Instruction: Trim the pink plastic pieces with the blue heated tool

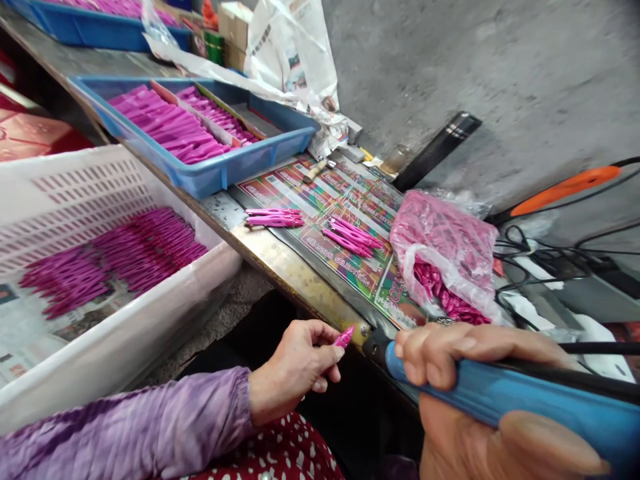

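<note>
My left hand (305, 360) pinches a slim pink pointed piece (344, 337) between thumb and fingers, just off the bench's front edge. My right hand (463, 427) is wrapped round a long blue handle (545, 395), whose black end meets the bench edge close to the pink piece. What tool the handle belongs to I cannot make out. Two small bundles of similar pink pieces, a left bundle (274, 217) and a right bundle (353, 237), lie on the printed sheet (320, 200). A clear plastic bag (440, 233) full of pink pieces stands beyond my right hand.
A blue tray (210, 181) of pink pieces stands on the bench, another blue tray (110, 30) behind it. Lower left, a white basket (165, 320) holds rows of them. Along the grey wall are a black bar (435, 150), an orange handle (565, 191) and loose cables (525, 253).
</note>
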A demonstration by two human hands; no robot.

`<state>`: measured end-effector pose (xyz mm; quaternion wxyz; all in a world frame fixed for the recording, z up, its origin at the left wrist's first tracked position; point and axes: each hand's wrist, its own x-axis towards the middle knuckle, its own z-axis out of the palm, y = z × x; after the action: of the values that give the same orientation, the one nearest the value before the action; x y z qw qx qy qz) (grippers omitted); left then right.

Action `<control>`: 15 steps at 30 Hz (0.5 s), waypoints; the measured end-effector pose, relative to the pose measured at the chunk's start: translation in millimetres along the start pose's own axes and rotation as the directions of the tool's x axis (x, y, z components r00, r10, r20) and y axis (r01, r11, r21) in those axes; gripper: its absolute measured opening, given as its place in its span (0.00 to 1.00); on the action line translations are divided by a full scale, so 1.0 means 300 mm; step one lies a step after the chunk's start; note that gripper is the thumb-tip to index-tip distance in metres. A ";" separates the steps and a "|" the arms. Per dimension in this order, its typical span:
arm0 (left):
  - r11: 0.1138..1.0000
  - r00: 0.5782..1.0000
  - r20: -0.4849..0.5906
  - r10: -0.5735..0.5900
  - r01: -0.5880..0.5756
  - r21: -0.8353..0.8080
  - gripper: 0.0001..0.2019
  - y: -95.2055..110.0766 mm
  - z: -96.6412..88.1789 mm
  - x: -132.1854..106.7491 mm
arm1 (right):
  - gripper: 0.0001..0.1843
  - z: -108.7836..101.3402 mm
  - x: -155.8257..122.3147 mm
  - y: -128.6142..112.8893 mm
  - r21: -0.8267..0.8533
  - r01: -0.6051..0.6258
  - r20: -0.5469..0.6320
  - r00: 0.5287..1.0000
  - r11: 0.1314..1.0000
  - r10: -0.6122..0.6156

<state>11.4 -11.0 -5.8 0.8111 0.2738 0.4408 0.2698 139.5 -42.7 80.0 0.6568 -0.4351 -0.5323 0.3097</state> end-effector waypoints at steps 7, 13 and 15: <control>0.999 0.997 0.064 0.052 -0.052 -0.003 0.24 -0.015 -0.044 -0.009 | 0.21 0.024 -0.005 -0.002 0.007 -0.049 -0.079 0.996 0.999 0.050; 0.997 0.993 0.086 0.077 -0.077 -0.006 0.29 -0.006 -0.058 -0.022 | 0.19 0.007 -0.036 0.015 0.029 -0.088 -0.073 0.993 0.996 0.089; 0.997 0.993 0.085 0.081 -0.082 0.003 0.30 -0.004 -0.059 -0.023 | 0.18 0.006 -0.041 0.020 0.036 -0.092 -0.078 0.993 0.995 0.094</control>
<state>-6.8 -13.0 -10.9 0.8165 0.3056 0.3954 0.2893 135.3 -50.4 69.5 0.6693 -0.4605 -0.4799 0.3312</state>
